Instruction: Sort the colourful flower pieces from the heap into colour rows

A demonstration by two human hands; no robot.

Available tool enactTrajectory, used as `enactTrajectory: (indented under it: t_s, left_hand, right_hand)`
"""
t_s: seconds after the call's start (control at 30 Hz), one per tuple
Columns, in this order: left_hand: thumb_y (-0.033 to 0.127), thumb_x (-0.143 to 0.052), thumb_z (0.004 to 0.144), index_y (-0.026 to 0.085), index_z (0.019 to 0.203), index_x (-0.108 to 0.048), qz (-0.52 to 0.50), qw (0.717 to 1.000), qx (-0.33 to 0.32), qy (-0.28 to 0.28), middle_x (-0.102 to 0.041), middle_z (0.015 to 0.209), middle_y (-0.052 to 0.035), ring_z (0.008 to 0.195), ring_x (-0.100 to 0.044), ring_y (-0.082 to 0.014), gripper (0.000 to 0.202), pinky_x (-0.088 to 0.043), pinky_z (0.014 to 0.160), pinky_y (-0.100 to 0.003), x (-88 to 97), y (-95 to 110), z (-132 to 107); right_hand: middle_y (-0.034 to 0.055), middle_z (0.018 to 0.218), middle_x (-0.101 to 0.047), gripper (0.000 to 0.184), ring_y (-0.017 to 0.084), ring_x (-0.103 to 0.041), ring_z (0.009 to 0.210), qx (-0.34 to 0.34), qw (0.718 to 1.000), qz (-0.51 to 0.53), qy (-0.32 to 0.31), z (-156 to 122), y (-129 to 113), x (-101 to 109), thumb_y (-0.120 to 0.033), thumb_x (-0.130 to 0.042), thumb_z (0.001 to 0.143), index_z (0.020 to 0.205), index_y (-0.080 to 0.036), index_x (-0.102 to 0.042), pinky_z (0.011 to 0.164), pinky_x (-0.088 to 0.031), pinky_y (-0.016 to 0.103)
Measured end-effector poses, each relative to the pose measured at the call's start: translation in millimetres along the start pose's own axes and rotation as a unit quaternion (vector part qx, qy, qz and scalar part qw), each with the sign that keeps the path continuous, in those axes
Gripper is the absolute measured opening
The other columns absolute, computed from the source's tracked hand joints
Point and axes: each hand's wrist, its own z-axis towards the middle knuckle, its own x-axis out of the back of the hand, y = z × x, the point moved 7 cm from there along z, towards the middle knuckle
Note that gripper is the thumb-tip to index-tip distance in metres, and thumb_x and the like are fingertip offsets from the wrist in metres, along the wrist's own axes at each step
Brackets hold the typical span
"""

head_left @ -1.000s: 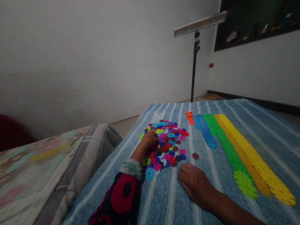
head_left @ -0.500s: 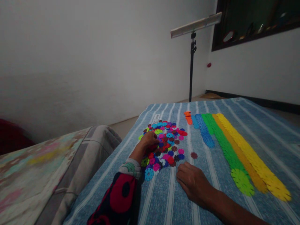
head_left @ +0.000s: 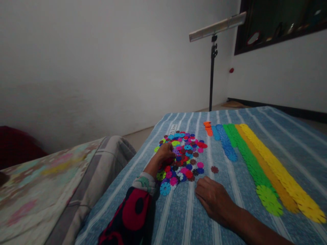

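Note:
A loose pile of small notched plastic discs (head_left: 187, 147) in many colours lies on the blue striped cloth (head_left: 178, 217). Over the pile's left side, my left hand (head_left: 166, 153) reaches down with bent fingers closed among the discs; what they grip is hidden. Nearer to me, my right hand (head_left: 213, 195) rests on the cloth with its fingers curled together, and its palm is out of sight. Just beyond the right hand lies a single brown disc (head_left: 214, 169). A light blue disc (head_left: 165, 188) sits at the pile's near edge.
Overlapping discs form rows on the right: orange (head_left: 208, 129), blue (head_left: 226, 144), green (head_left: 246, 161), ochre (head_left: 268, 173) and yellow (head_left: 278, 161). A lime disc (head_left: 269, 200) ends the green row. Left stands a cloth-covered surface (head_left: 63, 177); behind, a black stand (head_left: 212, 75).
The view has shifted slightly, moving everything a little to the right. Both hands keep nearly the same places and poses. A small brown shape has appeared at the left edge.

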Motion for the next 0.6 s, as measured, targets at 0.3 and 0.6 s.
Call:
enactTrajectory:
  t_s: [0.3,0.6]
  left_hand:
    - [0.022,-0.075,0.049,0.016,0.056,-0.052,-0.237,0.971,0.019,0.041,-0.052,0.053,0.0055,0.054,-0.049,-0.0100,0.025,-0.037,0.050,-0.021,2.4,-31,6]
    - [0.021,-0.069,0.054,0.013,0.064,-0.068,-0.254,0.966,0.034,0.039,-0.062,0.058,0.0001,0.055,-0.054,-0.0128,0.013,-0.039,0.054,-0.024,-1.3,-24,18]
  right_hand:
    - [0.0021,0.077,-0.055,0.021,0.017,-0.046,0.074,0.000,1.000,0.004,-0.001,-1,2,-4,-0.001,-0.055,0.085,0.072,-0.018,-0.052,0.065,-0.031,0.030]
    - [0.0026,0.078,-0.056,0.021,0.017,-0.047,0.075,-0.003,1.000,0.010,-0.007,1,2,-4,-0.003,-0.053,0.087,0.072,-0.018,-0.052,0.064,-0.031,0.030]
